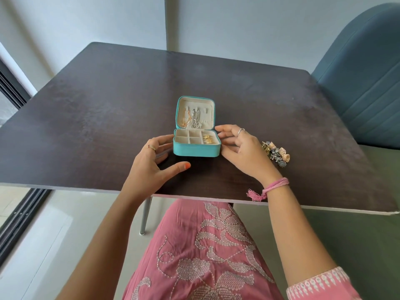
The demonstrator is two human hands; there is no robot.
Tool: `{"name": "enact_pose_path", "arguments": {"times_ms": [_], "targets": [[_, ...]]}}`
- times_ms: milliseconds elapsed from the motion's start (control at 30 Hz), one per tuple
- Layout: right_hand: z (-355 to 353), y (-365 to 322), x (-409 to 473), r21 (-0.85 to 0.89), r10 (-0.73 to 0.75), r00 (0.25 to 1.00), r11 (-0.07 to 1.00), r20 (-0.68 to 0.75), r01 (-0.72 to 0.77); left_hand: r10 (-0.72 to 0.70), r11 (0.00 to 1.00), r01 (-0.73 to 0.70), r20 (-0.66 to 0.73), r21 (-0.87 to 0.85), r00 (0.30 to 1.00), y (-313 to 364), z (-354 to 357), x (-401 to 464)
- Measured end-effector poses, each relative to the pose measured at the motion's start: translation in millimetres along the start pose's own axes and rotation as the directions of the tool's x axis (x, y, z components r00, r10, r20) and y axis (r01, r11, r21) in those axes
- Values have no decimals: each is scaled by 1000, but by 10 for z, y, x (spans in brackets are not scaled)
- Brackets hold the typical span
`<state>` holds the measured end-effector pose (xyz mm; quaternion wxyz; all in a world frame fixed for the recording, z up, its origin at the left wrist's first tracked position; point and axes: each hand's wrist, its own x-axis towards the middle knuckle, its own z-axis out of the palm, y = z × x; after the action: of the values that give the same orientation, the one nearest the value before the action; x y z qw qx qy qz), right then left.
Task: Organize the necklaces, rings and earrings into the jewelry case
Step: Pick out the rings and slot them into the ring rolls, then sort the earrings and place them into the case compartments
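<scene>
Sitting on a big dark table [108, 118] with a blue chair [365, 83] off to the right, the little teal jewelry case [195, 151] lay open near the front edge, lid tipped back. Both hands flanked it: the left hand [151, 167] was spread loose, fingertips at or just beside the case's left wall, thumb out on the table, holding nothing; the right hand [240, 148] had relaxed fingers touching the right side of the case, not pinching anything either. Looked to me like the steadying or repositioning step midway through, since necklaces [192, 121] were already hanging in the lid and some gold earrings [208, 139] sat in the right-hand compartments, while the other compartments looked bare. A cluster of loose jewelry [276, 153] was still waiting on the table just behind the right wrist, well clear of the case. Next move probably called for the right hand to swing back and pinch one small piece out of that pile, which might snag together. Nothing really blocked the way apart from the hand's own wrist.
</scene>
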<state>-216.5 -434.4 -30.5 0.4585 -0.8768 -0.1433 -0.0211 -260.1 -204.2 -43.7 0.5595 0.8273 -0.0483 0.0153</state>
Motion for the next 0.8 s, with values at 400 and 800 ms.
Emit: {"name": "enact_pose_path", "arguments": {"times_ms": [400,800], "targets": [[-237,74,-230,64,40,998,997,-49,-37,69,997,-71,-164,-4,984,121,130,-106],[-1070,609,-658,95,119,924,991,-362,-91,582,809,-522,-250,271,774,722,919,-68]]}}
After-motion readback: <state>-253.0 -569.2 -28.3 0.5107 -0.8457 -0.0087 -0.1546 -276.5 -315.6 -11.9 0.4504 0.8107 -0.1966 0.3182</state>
